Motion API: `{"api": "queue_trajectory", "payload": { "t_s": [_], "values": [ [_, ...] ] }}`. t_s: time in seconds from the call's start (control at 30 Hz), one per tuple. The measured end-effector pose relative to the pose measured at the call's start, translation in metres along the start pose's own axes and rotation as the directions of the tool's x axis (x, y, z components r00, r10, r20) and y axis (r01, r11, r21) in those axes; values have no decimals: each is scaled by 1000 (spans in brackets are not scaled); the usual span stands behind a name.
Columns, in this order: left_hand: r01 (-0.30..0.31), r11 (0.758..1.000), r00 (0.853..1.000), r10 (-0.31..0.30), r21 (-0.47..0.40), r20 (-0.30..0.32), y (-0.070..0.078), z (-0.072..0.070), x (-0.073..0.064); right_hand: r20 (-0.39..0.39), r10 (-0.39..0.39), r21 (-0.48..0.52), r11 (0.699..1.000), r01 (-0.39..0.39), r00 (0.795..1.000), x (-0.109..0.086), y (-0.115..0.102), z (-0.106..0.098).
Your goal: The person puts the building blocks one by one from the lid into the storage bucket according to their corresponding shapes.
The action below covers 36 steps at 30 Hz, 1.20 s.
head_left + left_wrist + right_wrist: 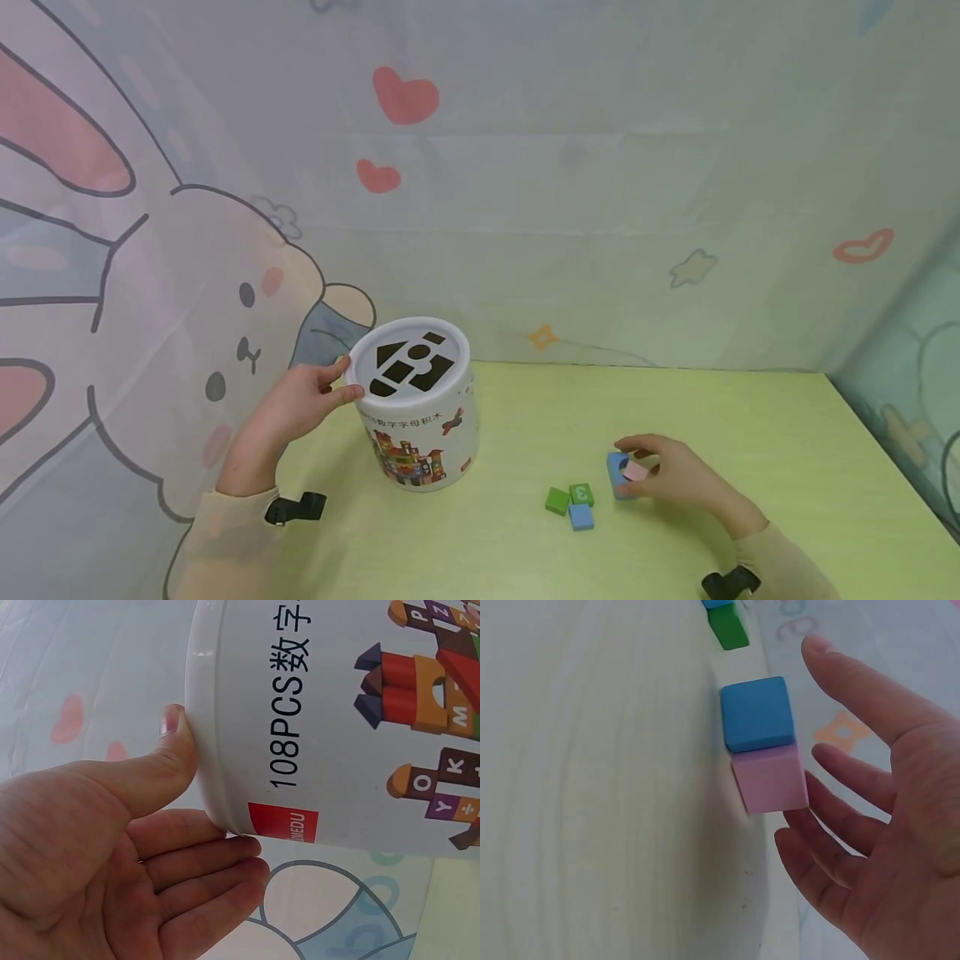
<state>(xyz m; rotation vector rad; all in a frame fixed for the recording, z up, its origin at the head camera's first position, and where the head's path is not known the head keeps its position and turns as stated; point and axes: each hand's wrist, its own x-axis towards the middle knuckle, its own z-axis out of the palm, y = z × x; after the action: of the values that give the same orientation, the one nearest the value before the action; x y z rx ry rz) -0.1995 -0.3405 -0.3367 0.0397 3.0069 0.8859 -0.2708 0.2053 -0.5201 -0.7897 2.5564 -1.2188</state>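
Note:
My left hand (296,404) touches the lid rim of a white bucket (450,442) at its left side. In the left wrist view, the thumb lies against the rim and the extended fingers reach behind it. Dark shaped holes are cut through the lid (363,364). My right hand (678,475) curves loosely around a blue block with a rounded cutout (617,477) and a pink block (637,472) set against it. In the right wrist view, the thumb stands apart from the blue block (757,714), and the fingertips are near the pink block (772,780).
Left of the right hand lie a green block (557,501), a green block marked 3 (581,494) and a small blue block (581,517). They sit on a pale yellow-green table (525,425). A printed cloth backdrop (562,200) hangs behind.

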Motion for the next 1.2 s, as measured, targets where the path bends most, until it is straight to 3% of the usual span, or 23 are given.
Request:
{"api": "queue_trajectory", "payload": {
  "t_s": [0.57,0.73,0.93,1.2],
  "values": [
    [-4,1000,1000,4,8,-4,0,-1,0,-8,-54,-86,995,53,999,4,-1,13],
    [1,1000,1000,-1,2,-9,-1,0,1,-67,-49,-153,988,38,997,2,-3,15],
    [7,1000,1000,-7,-2,-13,-4,0,2,-136,-74,-320,947,27,988,2,-6,21],
    [0,1000,1000,0,7,-8,-2,1,2,-107,-158,-423,901,99,982,4,-11,23]
  ]
}}
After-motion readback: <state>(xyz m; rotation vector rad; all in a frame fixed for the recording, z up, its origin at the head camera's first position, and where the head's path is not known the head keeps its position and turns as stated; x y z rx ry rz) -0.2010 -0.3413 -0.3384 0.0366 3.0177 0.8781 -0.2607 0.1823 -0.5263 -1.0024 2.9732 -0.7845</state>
